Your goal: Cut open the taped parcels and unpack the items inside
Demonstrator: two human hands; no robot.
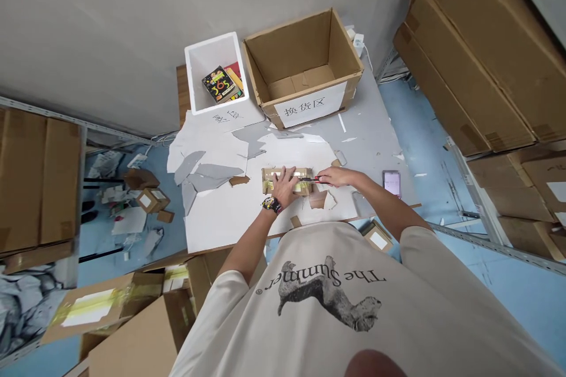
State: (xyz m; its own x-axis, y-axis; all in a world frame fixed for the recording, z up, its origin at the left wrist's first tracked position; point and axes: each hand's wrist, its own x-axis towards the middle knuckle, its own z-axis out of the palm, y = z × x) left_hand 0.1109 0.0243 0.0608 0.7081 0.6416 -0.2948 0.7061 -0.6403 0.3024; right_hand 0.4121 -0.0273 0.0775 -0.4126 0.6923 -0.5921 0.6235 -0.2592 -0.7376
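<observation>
A small taped cardboard box (267, 174) lies on the white-covered table top. My left hand (284, 185) rests flat on it with the fingers spread, a dark, colourful watch on the wrist. My right hand (336, 177) is closed around a box cutter (316, 179) with a red and black handle. The cutter points left, and its front end lies over the right part of the box, close to my left fingers. Whether the blade touches the tape is too small to tell. Torn cardboard scraps (317, 199) lie just below the cutter.
Behind stand a white foam box (194, 79) holding books (220, 83) and a big open carton (305, 85) with a paper label. Grey plastic scraps (207, 177) lie at left, a phone-like device (391, 182) at right. Shelves of cartons (464, 65) flank the table.
</observation>
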